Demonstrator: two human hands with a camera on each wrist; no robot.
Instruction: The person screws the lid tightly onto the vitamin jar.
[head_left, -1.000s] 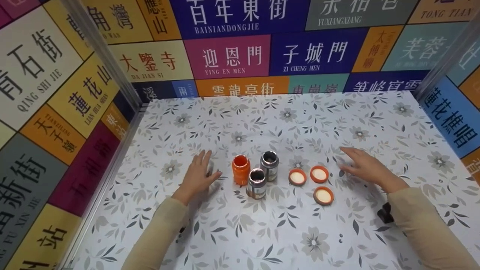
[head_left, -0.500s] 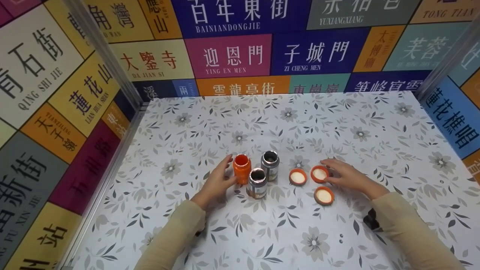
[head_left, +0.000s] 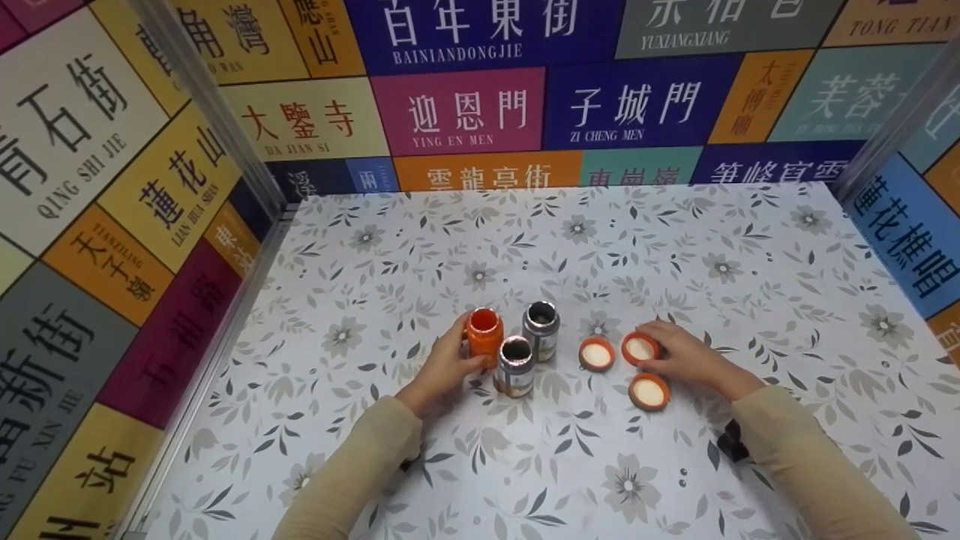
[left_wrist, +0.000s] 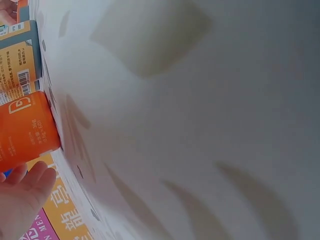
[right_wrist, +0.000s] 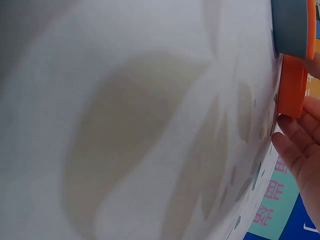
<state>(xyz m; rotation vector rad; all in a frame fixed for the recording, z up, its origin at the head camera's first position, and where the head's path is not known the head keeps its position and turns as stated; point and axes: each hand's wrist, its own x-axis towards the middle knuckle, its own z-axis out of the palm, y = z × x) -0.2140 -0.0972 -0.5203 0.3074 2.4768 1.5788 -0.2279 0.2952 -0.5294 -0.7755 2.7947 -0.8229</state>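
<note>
My left hand (head_left: 444,365) grips an uncapped orange bottle (head_left: 484,351) from its left side, thumb in front and fingers behind. Two grey uncapped bottles stand close by: a nearer one (head_left: 514,375) and a farther one (head_left: 546,341). In the left wrist view, fingers (left_wrist: 37,175) lie beside the orange bottle (left_wrist: 27,130). On the right, my right hand (head_left: 686,356) pinches the edge of an upturned orange lid (head_left: 640,349). That lid (right_wrist: 291,85) sits between thumb and fingers (right_wrist: 295,135) in the right wrist view, flat on the table.
Two more upturned lids lie near the held one: one to the left (head_left: 596,354), one in front (head_left: 649,391), both with pale liners. A floral cloth covers the table (head_left: 630,487). Walls of coloured sign panels (head_left: 457,112) rise behind and at both sides.
Both hands have moved inward. My left hand has closed round the orange bottle and my right hand has come onto the orange lid. Bottles and lids have stayed in place.
</note>
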